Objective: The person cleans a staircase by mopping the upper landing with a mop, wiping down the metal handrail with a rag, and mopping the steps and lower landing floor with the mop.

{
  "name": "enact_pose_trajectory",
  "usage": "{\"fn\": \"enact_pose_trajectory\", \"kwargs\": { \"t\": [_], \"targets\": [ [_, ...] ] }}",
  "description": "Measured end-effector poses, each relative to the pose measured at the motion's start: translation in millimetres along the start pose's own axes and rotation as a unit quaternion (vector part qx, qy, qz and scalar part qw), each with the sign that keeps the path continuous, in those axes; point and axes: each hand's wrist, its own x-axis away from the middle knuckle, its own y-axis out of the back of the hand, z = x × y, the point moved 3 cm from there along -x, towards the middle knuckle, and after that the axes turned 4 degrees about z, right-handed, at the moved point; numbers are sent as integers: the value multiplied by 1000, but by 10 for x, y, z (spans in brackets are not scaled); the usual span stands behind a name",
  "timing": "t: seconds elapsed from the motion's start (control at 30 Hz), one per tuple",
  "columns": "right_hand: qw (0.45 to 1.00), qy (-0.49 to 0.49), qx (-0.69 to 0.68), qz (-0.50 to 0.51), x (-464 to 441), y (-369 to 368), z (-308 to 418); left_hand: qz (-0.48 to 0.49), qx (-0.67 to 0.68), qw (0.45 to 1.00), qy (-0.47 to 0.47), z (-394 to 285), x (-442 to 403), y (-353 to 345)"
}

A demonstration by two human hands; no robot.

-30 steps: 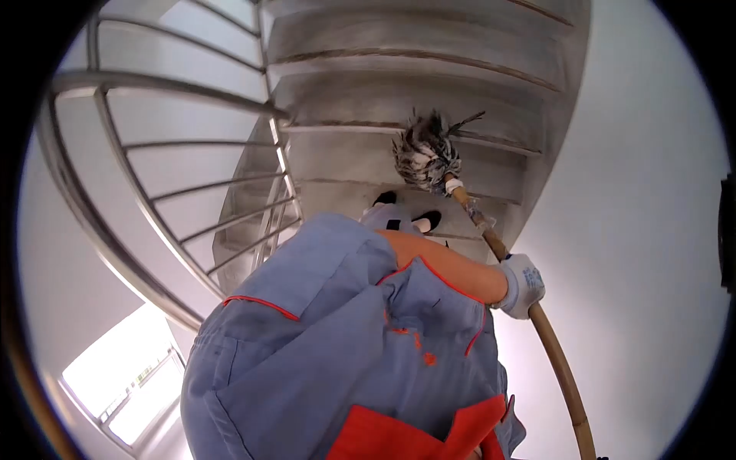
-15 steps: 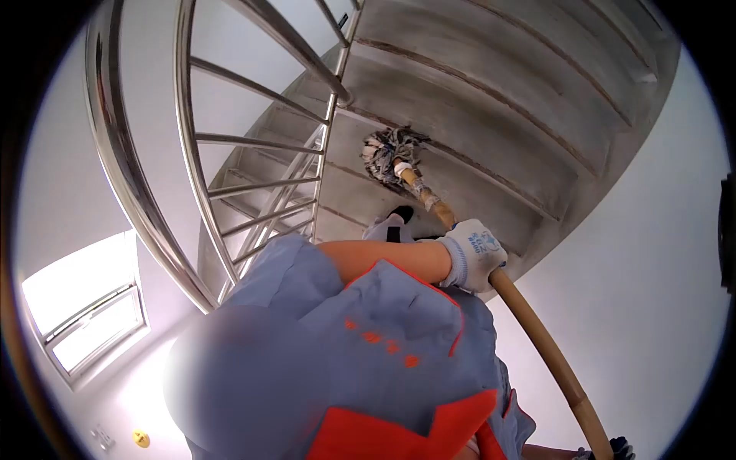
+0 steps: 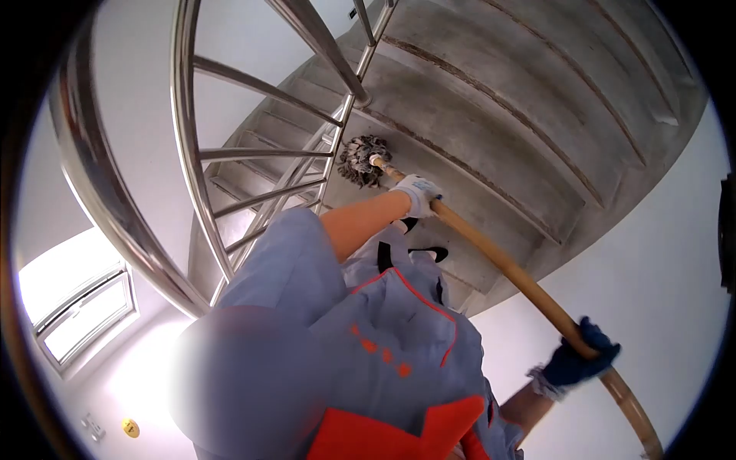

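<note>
My left hand, in a white knit glove, is closed around the wooden handle of a mop, a short way above its head. The mop head, a bundle of grey and dark cloth strips, rests on a concrete stair tread beside the railing. Farther up the handle, my right hand grips it in a glove with a dark blue coating and a pale cuff. The handle runs diagonally to the lower right, past my right hand.
A shiny metal railing with several bars curves along the left. Curved concrete stairs spread across the top, with more steps beyond the bars. My shoes stand on a tread. A white wall bounds the right; a window is lower left.
The mop head has shifted left to the railing. My left hand has moved up and left with the handle. My right hand has come up into fuller view from the bottom right.
</note>
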Motion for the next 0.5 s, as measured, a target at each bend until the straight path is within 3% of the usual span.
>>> {"fn": "enact_pose_trajectory", "kwargs": {
  "t": [0.07,0.33,0.4,0.5],
  "targets": [
    [996,-63,-30,-50,201,-159,-310,20,-29,999,28,163,-178,-179],
    [980,-134,-61,-134,456,138,-947,104,-82,988,79,369,-467,-336],
    [976,-150,-70,-141,385,170,-1019,65,-104,986,114,289,-423,-233],
    [954,-254,-114,-111,618,303,-1277,-12,-119,977,176,203,-286,-288]
  ]
}}
